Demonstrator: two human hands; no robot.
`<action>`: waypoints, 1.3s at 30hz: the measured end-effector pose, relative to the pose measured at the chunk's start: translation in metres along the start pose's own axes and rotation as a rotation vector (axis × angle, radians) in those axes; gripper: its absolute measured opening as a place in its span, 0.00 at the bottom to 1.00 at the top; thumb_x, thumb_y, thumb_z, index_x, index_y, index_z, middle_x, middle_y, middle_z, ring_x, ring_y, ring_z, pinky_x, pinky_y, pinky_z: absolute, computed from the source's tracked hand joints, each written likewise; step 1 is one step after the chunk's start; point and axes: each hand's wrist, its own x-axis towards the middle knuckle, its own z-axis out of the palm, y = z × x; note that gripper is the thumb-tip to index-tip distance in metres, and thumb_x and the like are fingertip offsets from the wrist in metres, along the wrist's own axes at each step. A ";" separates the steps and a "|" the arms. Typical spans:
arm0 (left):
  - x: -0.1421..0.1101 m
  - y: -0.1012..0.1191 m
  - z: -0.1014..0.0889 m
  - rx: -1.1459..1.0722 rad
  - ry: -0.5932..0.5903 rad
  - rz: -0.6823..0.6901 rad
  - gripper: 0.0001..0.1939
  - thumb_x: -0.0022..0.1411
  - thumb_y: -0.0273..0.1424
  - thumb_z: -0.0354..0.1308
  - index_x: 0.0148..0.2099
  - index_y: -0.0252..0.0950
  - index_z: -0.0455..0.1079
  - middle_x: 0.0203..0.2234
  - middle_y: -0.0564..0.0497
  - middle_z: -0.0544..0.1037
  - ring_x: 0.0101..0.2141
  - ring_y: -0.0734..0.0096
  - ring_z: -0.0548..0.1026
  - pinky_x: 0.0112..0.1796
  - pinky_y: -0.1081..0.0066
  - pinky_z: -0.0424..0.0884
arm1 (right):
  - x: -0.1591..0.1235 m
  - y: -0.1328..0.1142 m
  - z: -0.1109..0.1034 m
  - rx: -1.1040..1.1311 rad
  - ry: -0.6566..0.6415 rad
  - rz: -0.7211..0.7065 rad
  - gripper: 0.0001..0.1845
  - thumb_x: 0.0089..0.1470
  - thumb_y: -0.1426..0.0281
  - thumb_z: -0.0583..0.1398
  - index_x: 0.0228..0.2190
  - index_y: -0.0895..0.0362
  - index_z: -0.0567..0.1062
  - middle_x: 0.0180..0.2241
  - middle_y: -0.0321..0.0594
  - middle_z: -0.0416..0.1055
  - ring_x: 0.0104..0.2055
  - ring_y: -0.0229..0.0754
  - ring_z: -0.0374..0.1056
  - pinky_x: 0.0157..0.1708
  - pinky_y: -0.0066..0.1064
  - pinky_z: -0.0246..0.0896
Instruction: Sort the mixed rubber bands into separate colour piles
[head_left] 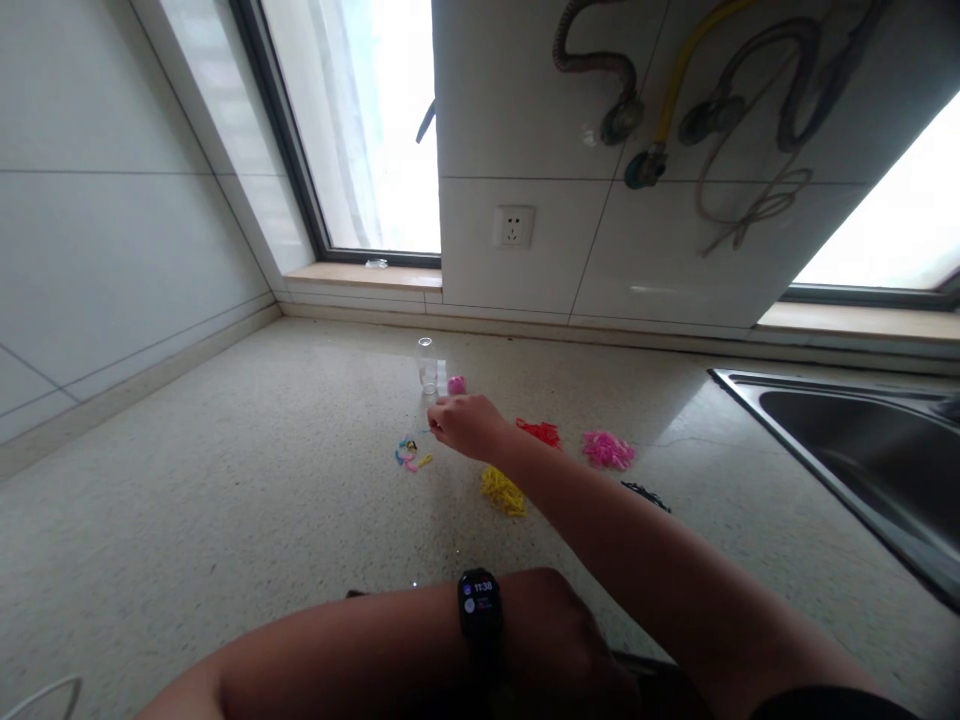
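My right hand [466, 424] reaches forward over the counter with its fingers pinched together. A thin bluish bit shows at the fingertips, too small to make out. Just left of them lies a little group of blue, pink, yellow and black bands [410, 456]. Under the right forearm are a pile of yellow bands [502, 491] and a pile of red bands [538, 432], partly covered. Beyond the hand stand a clear glass [427, 367] and a small pink object [457, 384]. My left hand [559, 625] rests near my body, its fingers hidden; a black watch is on that wrist.
Farther right lie a pile of pink bands [608, 450] and a pile of black strands [646, 495]. A steel sink [750, 385] is set into the speckled counter [300, 480] on the right. A socket [515, 227] and hoses are on the back wall. A white cable is at lower left.
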 end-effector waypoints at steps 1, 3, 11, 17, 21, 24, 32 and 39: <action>0.000 0.000 0.000 0.004 0.008 0.002 0.13 0.66 0.43 0.55 0.48 0.43 0.72 0.39 0.58 0.81 0.37 0.71 0.77 0.31 0.69 0.68 | -0.004 0.003 -0.003 0.010 0.010 0.012 0.13 0.63 0.66 0.54 0.39 0.57 0.77 0.42 0.45 0.77 0.39 0.44 0.73 0.35 0.31 0.61; 0.001 0.000 0.001 0.011 0.021 0.006 0.13 0.67 0.43 0.54 0.46 0.43 0.72 0.37 0.58 0.81 0.36 0.71 0.77 0.30 0.69 0.67 | -0.015 0.011 -0.010 0.057 0.037 0.051 0.11 0.62 0.65 0.56 0.38 0.56 0.77 0.41 0.43 0.77 0.39 0.42 0.72 0.35 0.30 0.59; 0.003 -0.004 0.013 0.057 0.033 -0.022 0.14 0.63 0.46 0.58 0.43 0.43 0.72 0.30 0.57 0.80 0.32 0.70 0.77 0.23 0.69 0.61 | -0.088 0.051 -0.043 0.375 0.172 0.184 0.07 0.58 0.67 0.61 0.34 0.57 0.78 0.30 0.38 0.76 0.30 0.36 0.67 0.32 0.28 0.56; 0.003 -0.003 0.013 0.040 0.053 -0.043 0.11 0.63 0.43 0.58 0.42 0.43 0.72 0.27 0.58 0.80 0.30 0.72 0.77 0.24 0.70 0.61 | -0.162 0.069 -0.048 0.257 0.051 0.336 0.06 0.57 0.68 0.61 0.33 0.55 0.79 0.30 0.38 0.76 0.30 0.37 0.68 0.31 0.29 0.55; 0.004 -0.004 0.014 0.054 0.067 -0.037 0.11 0.63 0.43 0.58 0.42 0.43 0.72 0.27 0.58 0.80 0.30 0.71 0.77 0.25 0.70 0.61 | -0.194 0.066 -0.034 0.228 -0.083 0.379 0.05 0.55 0.70 0.61 0.32 0.54 0.79 0.32 0.37 0.77 0.31 0.39 0.69 0.31 0.30 0.55; 0.004 -0.006 0.016 0.061 0.058 -0.020 0.12 0.61 0.43 0.60 0.42 0.42 0.72 0.26 0.57 0.79 0.29 0.71 0.76 0.24 0.70 0.61 | -0.202 0.063 -0.024 0.200 -0.105 0.406 0.06 0.55 0.70 0.60 0.33 0.53 0.79 0.32 0.38 0.77 0.31 0.40 0.70 0.31 0.30 0.56; 0.003 -0.009 0.022 0.057 0.065 -0.032 0.10 0.62 0.42 0.57 0.41 0.43 0.72 0.27 0.57 0.79 0.30 0.71 0.77 0.24 0.69 0.60 | -0.208 0.100 -0.034 0.191 0.093 0.479 0.11 0.57 0.64 0.58 0.37 0.51 0.80 0.36 0.41 0.79 0.35 0.42 0.72 0.35 0.32 0.60; 0.002 -0.009 0.023 0.050 0.068 -0.008 0.10 0.62 0.42 0.57 0.41 0.43 0.71 0.26 0.58 0.78 0.29 0.71 0.75 0.25 0.68 0.60 | -0.219 0.193 0.007 0.361 0.528 0.799 0.16 0.55 0.60 0.57 0.36 0.57 0.78 0.31 0.44 0.78 0.29 0.41 0.68 0.32 0.32 0.61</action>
